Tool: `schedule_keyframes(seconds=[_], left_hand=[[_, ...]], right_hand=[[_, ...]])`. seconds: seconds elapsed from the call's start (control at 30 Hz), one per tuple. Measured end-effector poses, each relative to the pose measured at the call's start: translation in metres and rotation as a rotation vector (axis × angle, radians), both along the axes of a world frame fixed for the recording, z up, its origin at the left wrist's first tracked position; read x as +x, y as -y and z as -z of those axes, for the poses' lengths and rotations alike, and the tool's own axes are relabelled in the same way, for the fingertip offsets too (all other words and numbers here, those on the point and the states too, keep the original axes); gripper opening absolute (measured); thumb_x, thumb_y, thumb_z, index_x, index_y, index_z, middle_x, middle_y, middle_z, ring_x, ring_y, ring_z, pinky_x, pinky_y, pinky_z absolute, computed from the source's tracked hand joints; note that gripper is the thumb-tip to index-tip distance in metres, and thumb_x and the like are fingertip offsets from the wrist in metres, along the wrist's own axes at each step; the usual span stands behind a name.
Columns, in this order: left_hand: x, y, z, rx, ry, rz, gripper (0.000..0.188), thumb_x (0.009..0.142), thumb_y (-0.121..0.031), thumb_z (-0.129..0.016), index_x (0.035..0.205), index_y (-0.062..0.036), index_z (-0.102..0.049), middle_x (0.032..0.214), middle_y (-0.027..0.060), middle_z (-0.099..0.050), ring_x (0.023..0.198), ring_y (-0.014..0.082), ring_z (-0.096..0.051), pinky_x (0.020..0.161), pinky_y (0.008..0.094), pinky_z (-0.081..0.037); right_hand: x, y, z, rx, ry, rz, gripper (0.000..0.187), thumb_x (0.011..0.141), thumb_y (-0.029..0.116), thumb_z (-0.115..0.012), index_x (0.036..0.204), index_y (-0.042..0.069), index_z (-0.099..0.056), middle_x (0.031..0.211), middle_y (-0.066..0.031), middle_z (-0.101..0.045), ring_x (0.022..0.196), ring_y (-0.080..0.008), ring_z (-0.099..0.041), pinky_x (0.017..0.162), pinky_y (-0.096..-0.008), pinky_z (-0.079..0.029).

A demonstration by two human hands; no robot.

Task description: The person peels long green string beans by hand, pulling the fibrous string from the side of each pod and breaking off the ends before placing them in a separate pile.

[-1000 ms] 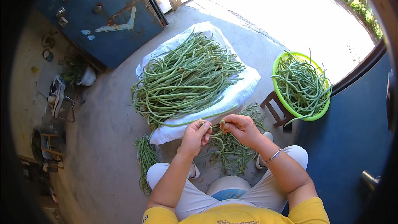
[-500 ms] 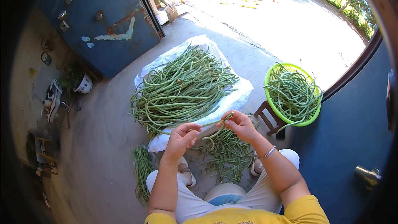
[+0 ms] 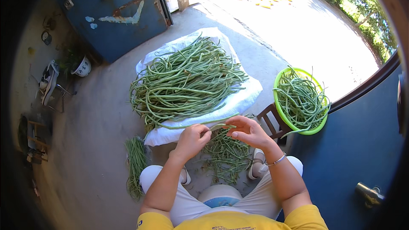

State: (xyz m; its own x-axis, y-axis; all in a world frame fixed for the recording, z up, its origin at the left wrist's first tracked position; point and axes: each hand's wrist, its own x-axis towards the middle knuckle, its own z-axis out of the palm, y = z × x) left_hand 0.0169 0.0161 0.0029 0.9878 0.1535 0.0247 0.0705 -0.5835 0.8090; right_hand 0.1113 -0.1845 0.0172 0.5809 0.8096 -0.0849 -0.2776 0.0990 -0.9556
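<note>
My left hand [image 3: 194,141] is closed in a pinch on a long green bean [image 3: 219,126], over the near edge of the white sack [image 3: 164,137]. From those fingers a short length of the bean points toward my right hand [image 3: 250,133]. My right hand has its thumb and fingers apart beside the bean's free end; whether it touches the bean is hard to tell. Beyond both hands, a big heap of long beans [image 3: 187,83] covers the sack. Below them, between my feet, lies a loose pile of shorter bean pieces [image 3: 228,157].
To the right, a lime-green basket [image 3: 279,108] of beans rests on a brown stool [image 3: 272,121]. A bundle of thin beans [image 3: 135,162] lies left of my knee. Blue metal doors [image 3: 115,30] flank the sunlit doorway. A potted plant [image 3: 83,67] stands at the left wall.
My right hand has let go of the bean and its fingers have spread. My left hand has closed in a pinch on the bean. The view has shifted slightly.
</note>
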Motion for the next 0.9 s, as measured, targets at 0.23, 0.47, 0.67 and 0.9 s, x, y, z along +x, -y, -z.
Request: schedule_keyframes(seconds=[0.23, 0.47, 0.67, 0.9], left_hand=[[-0.002, 0.015, 0.004, 0.066, 0.120, -0.097, 0.013, 0.073, -0.012, -0.061, 0.079, 0.0004, -0.061, 0.069, 0.0083, -0.056, 0.058, 0.0197, -0.053, 0.054, 0.0298, -0.043], [-0.008, 0.016, 0.001, -0.386, -0.173, 0.052, 0.014, 0.073, -0.007, -0.064, 0.083, -0.0003, -0.058, 0.071, -0.0010, -0.054, 0.056, 0.0031, -0.045, 0.051, 0.0195, -0.038], [-0.010, 0.013, 0.023, -0.784, -0.216, 0.085, 0.023, 0.074, -0.006, -0.065, 0.095, -0.0010, -0.055, 0.073, -0.0033, -0.053, 0.057, 0.0002, -0.042, 0.050, 0.0158, -0.035], [-0.009, 0.026, 0.004, -0.209, -0.020, 0.060, 0.033, 0.073, -0.007, -0.067, 0.103, -0.0045, -0.053, 0.072, 0.0007, -0.055, 0.055, 0.0040, -0.044, 0.049, 0.0203, -0.036]], right_hand=[[0.001, 0.003, 0.026, -0.319, 0.276, 0.233, 0.017, 0.084, 0.005, -0.055, 0.099, -0.002, -0.058, 0.078, -0.0040, -0.063, 0.068, -0.0065, -0.057, 0.061, -0.0201, -0.047], [0.009, 0.009, 0.022, -0.402, 0.404, 0.232, 0.012, 0.080, 0.001, -0.056, 0.091, 0.000, -0.061, 0.075, -0.0028, -0.059, 0.066, -0.0065, -0.051, 0.059, -0.0223, -0.044], [0.011, 0.010, 0.027, -0.370, 0.410, 0.214, 0.012, 0.081, 0.001, -0.056, 0.092, -0.001, -0.061, 0.079, -0.0046, -0.059, 0.070, -0.0089, -0.055, 0.063, -0.0238, -0.046], [0.006, 0.009, 0.025, -0.326, 0.527, 0.169, 0.013, 0.080, 0.002, -0.059, 0.092, -0.002, -0.062, 0.077, -0.0053, -0.060, 0.070, -0.0092, -0.056, 0.063, -0.0233, -0.046]])
